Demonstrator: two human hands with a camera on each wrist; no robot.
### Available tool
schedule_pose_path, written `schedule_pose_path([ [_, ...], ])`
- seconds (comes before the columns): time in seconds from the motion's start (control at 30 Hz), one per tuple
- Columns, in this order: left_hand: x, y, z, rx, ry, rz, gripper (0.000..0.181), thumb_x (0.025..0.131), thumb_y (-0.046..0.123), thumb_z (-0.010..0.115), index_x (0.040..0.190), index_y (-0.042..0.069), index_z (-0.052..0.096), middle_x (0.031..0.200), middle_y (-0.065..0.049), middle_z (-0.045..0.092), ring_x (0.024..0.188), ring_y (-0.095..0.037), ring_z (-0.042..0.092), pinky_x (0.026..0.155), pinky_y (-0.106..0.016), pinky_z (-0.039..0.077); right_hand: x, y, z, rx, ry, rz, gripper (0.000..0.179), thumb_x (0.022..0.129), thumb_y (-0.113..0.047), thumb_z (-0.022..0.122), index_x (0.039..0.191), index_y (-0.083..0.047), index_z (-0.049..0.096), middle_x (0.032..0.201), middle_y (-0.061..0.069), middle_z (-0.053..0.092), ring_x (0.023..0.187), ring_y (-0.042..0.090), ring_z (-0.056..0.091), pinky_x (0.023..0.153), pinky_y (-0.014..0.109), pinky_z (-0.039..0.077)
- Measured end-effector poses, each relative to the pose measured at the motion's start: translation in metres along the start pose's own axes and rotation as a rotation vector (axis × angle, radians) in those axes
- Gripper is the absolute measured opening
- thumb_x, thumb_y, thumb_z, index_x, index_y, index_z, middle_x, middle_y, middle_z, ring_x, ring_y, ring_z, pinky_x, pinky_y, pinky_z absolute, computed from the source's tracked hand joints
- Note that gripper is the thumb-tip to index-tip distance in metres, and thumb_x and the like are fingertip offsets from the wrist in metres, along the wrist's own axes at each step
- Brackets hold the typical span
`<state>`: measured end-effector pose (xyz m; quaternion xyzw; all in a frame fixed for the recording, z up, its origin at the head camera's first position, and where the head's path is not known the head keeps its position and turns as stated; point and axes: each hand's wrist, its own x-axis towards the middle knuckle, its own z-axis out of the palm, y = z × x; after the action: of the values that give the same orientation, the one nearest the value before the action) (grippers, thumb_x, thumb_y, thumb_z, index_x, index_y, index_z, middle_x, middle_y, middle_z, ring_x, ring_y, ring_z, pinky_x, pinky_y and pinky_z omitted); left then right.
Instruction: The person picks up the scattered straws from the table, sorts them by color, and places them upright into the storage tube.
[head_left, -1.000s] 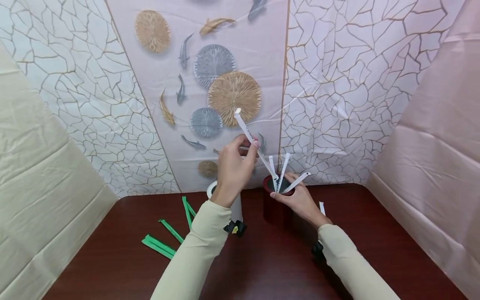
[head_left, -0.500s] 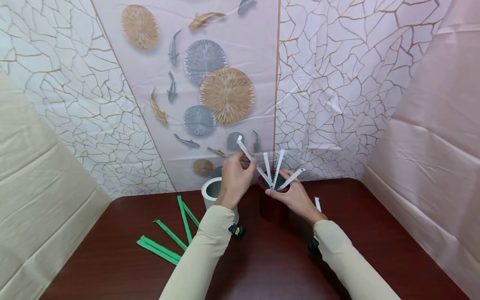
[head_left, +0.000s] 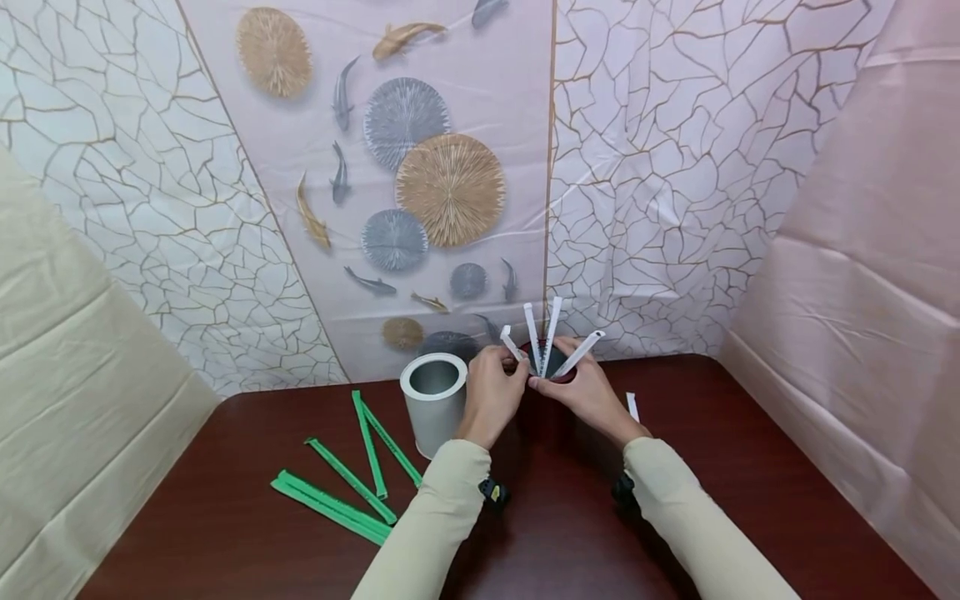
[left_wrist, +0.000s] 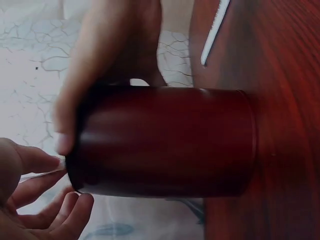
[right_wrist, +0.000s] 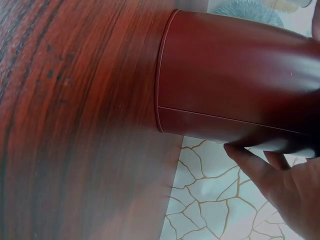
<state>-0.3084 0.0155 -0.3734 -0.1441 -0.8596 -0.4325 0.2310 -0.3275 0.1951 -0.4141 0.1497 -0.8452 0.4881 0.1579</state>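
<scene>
My left hand (head_left: 491, 396) pinches a slim white stick packet (head_left: 513, 342) with dark print, slanting into the mouth of a dark red cylindrical container (left_wrist: 165, 142). Its fingertips are at the container's rim in the left wrist view. My right hand (head_left: 592, 402) grips the container's rim from the right side, thumb in front and fingers behind. Several other white stick packets (head_left: 551, 329) lean inside and fan out above the rim; their lower ends are hidden. Upright on the table, the red container (right_wrist: 240, 75) shows its smooth side and a seam in the right wrist view.
A pale grey cylindrical container (head_left: 437, 417) with a white rim stands just left of my left hand. Several green stick packets (head_left: 348, 479) lie at the left of the dark wooden table (head_left: 187, 517). One white stick packet (head_left: 632, 407) lies beyond my right wrist. Patterned cloth hangs behind.
My left hand has come down and right to the red container's rim, lowering the pinched white stick packet into it. The grey container is now uncovered. My right hand keeps its grip.
</scene>
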Motion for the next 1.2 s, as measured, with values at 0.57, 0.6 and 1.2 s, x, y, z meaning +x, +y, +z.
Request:
schedule_pose_path([
  [0.57,-0.008,-0.016,-0.022,-0.185,-0.323,-0.152,0.091,0.099,0.067,0.059,0.161,0.003,0.039,0.159,-0.019,0.046,0.148,-0.033,0.046,0.119,-0.053,0.039,-0.002,-0.003,-0.003,-0.059,-0.098,0.068,0.093,0.092,-0.044,0.082,0.164,-0.007,0.037,0.168,0.018,0.03,0.156,0.042,0.027,0.122,0.066,0.027],
  [0.6,-0.007,-0.017,-0.022,-0.192,-0.355,-0.148,0.095,0.098,0.07,0.057,0.164,0.005,0.034,0.164,-0.018,0.04,0.151,-0.033,0.04,0.121,-0.053,0.036,-0.003,-0.004,-0.006,-0.08,-0.115,0.076,0.094,0.093,-0.047,0.079,0.165,-0.007,0.035,0.169,0.018,0.029,0.156,0.043,0.026,0.122,0.067,0.027],
  [1.2,0.016,-0.039,0.044,-0.3,-0.275,0.107,0.088,0.076,0.046,0.095,0.149,0.021,0.053,0.147,-0.003,0.055,0.134,-0.019,0.055,0.113,-0.04,0.043,-0.006,-0.01,-0.036,-0.005,-0.198,0.099,0.073,0.114,-0.053,0.006,0.165,-0.009,0.035,0.172,0.02,0.025,0.161,0.043,0.009,0.123,0.072,0.007],
])
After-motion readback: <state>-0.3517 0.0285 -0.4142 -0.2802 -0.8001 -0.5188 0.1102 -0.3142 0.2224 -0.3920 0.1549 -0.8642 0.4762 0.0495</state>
